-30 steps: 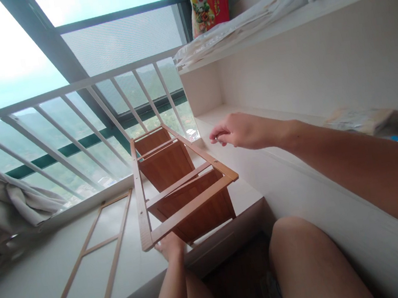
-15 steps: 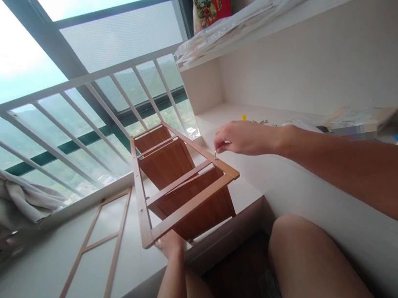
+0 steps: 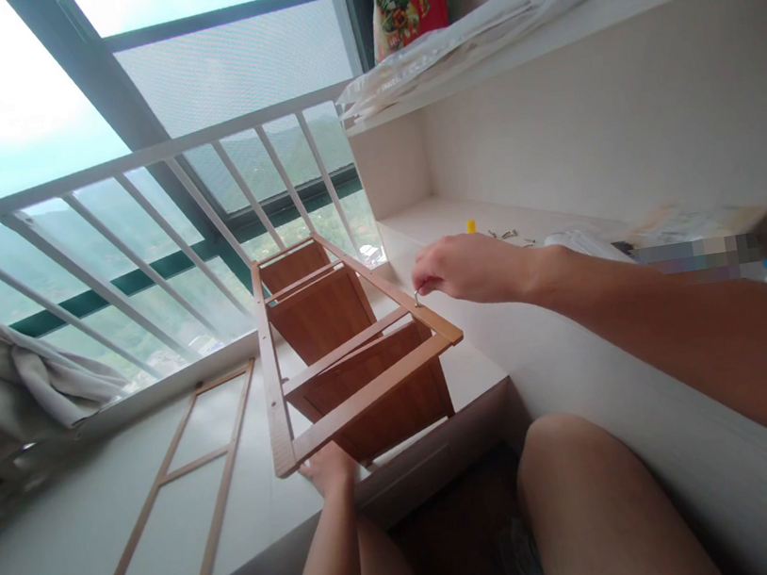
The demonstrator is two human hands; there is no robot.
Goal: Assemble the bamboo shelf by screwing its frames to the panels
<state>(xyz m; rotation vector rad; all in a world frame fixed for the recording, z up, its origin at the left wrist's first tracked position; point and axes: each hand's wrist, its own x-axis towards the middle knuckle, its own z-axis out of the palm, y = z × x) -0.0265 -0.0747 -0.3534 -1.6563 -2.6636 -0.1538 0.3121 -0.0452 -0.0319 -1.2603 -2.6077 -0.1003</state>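
Head view: small metal key pinched against a wooden frame

The right hand's grip is closed to a pinch on the key, or what looks like one, its tip meeting the side bar just below. A crooked seat could let the key jump out and scratch the wood; turning hard could twist or tip the frame if the left hand's grip is not steadying it. How far open that left grip is, and whether it has hold of anything, I cannot tell: the near bar hides its fingers. Pressing down could also slide the frame along the white desk.

The frame stands just beyond the left grip and to the left of the right one. Its long axis runs from the left grip away towards the railing, veering slightly left, so its far end points at the window. Its ladder-like side faces up, with panels set beneath
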